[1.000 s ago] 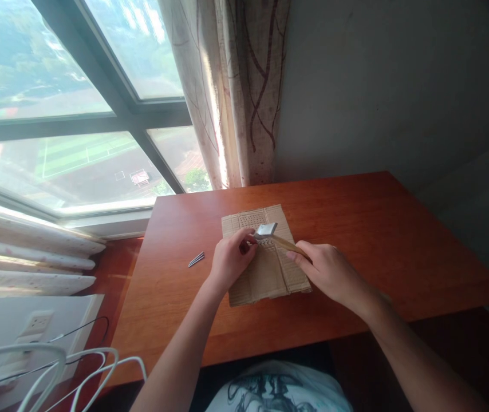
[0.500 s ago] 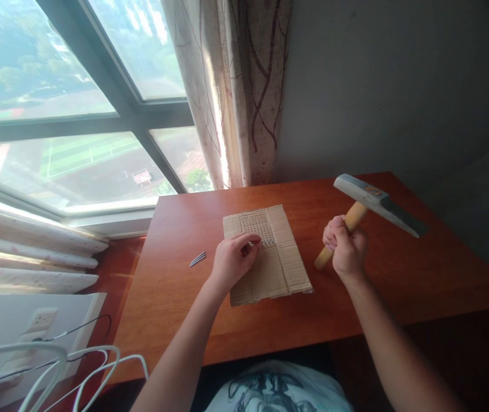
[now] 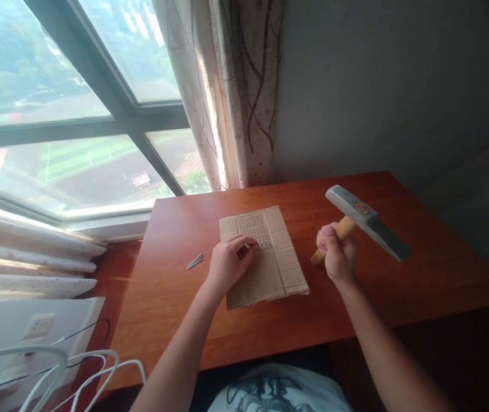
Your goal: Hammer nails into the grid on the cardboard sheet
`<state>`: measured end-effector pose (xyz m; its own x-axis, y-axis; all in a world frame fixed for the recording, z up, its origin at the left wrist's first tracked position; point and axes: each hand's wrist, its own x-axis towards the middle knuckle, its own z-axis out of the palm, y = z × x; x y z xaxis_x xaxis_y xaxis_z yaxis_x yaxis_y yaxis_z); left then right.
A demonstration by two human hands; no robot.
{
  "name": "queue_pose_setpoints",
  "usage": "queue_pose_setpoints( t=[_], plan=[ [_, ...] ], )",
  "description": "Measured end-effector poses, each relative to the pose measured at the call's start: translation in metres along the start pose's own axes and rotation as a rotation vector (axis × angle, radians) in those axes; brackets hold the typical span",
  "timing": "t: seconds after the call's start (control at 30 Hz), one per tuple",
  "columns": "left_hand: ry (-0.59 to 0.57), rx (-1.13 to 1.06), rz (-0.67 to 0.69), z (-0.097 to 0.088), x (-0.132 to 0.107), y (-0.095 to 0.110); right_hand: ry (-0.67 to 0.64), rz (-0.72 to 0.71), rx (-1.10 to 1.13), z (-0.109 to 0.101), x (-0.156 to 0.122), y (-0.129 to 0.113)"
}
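Observation:
My right hand (image 3: 339, 252) is wrapped round the wooden handle of a hammer (image 3: 358, 209). Its grey metal head is raised over the table, right of the cardboard. A flat piece of cardboard (image 3: 265, 274) lies on the table, with a patch of small holes in rows (image 3: 253, 226) in its upper part. My left hand (image 3: 231, 260) rests on the cardboard's left side, thumb and fingers pinched together at the lower edge of the holes. Whatever is between those fingertips is too small to make out. Several nails (image 3: 194, 262) lie together on the table, left of that hand.
The reddish-brown wooden table (image 3: 158, 309) stands against a grey wall and a window (image 3: 85, 114) with patterned curtains (image 3: 253, 86). White cables (image 3: 111, 366) loop at the lower left, near a wall socket (image 3: 38, 326).
The hammer head has come down a little and tips further toward me. My left hand keeps its pinch at the cardboard. The whole view has shifted slightly.

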<state>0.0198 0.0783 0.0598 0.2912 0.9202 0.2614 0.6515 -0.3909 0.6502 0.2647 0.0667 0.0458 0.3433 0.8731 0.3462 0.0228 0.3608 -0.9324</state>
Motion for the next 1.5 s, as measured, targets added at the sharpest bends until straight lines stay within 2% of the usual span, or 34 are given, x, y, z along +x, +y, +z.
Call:
queue_pose_setpoints(
  t=[0.13,0.23,0.33,0.4,0.47,0.57,0.67,0.77,1.13,1.33,1.4,1.5],
  plan=[
    [0.034,-0.089,-0.018,0.001,-0.003,0.001,0.001,-0.006,-0.007,-0.001,-0.002,0.0],
    [0.185,-0.232,-0.061,-0.003,-0.008,-0.004,-0.013,0.011,0.005,-0.004,-0.001,0.0],
    [0.349,-0.276,-0.138,-0.017,-0.016,-0.02,-0.052,0.03,0.026,-0.008,-0.001,0.0],
    [0.375,-0.197,-0.203,-0.03,-0.025,-0.037,-0.077,0.044,0.028,-0.01,-0.002,0.0],
    [0.33,-0.016,-0.26,-0.044,-0.036,-0.054,-0.084,0.053,0.023,-0.012,-0.002,0.002],
    [0.162,0.357,-0.321,-0.059,-0.056,-0.074,-0.072,0.051,0.038,-0.012,-0.002,0.003],
    [0.005,0.616,-0.374,-0.065,-0.071,-0.082,-0.072,0.046,0.07,-0.011,-0.002,0.004],
    [-0.111,0.746,-0.374,-0.063,-0.076,-0.082,-0.083,0.044,0.098,-0.011,-0.002,0.003],
    [-0.23,0.851,-0.313,-0.053,-0.073,-0.085,-0.057,0.033,0.084,-0.013,-0.003,0.004],
    [-0.301,0.843,-0.325,-0.05,-0.07,-0.075,-0.055,0.029,0.07,-0.012,-0.004,0.003],
    [-0.287,0.791,-0.309,-0.052,-0.068,-0.07,-0.056,0.029,0.051,-0.012,-0.004,0.004],
    [-0.157,0.613,-0.252,-0.061,-0.066,-0.061,-0.062,0.027,0.044,-0.012,-0.004,0.004]
  ],
)
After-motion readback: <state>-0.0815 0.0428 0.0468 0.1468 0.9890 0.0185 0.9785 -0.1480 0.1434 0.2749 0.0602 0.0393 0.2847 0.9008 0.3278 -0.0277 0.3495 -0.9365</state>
